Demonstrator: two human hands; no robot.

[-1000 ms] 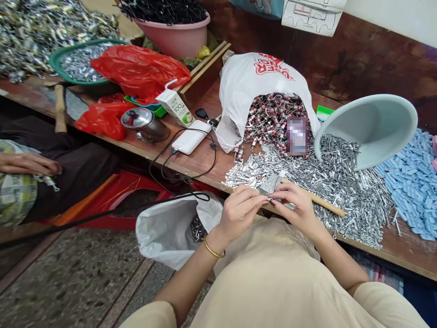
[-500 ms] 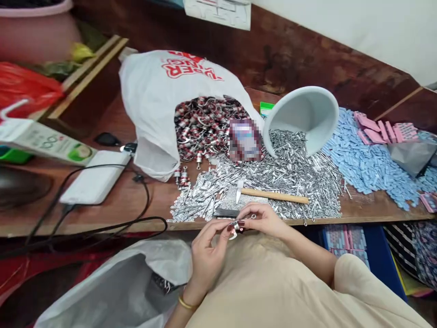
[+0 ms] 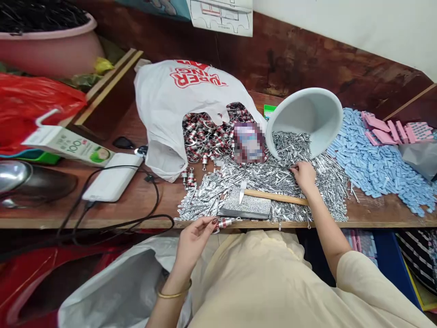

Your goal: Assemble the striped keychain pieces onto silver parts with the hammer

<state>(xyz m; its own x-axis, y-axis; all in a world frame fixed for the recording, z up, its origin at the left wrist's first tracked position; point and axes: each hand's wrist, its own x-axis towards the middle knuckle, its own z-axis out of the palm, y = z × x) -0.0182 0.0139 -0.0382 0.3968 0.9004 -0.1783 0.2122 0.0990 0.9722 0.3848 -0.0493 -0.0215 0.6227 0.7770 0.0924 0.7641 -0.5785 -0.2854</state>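
Note:
My left hand (image 3: pixel 195 240) pinches a small red-and-silver cylindrical metal fitting (image 3: pixel 223 223) at the table's front edge. A thin silver end with an eyelet points right from it. My right hand (image 3: pixel 304 176) reaches into the heap of small silver metal pins (image 3: pixel 290 175), fingertips pinched together; whatever is between them is too small to make out. Between the hands, a small hammer (image 3: pixel 276 197) with a wooden handle lies with its head on a speckled stone block (image 3: pixel 251 203). More red-and-silver fittings (image 3: pixel 205 132) spill from a white plastic bag (image 3: pixel 160 100).
A grey tub (image 3: pixel 327 118) lies tipped behind the pins. Blue plastic pieces (image 3: pixel 382 168) and pink ones (image 3: pixel 378 123) cover the right side. On the left are a white power bank (image 3: pixel 112 177) with black cables, a drink carton (image 3: pixel 75 143) and a metal mug (image 3: pixel 37 182).
The view has swung right. My hands, together at the block earlier, are now apart: the left keeps the fitting near the edge, the right has gone out to the pin heap.

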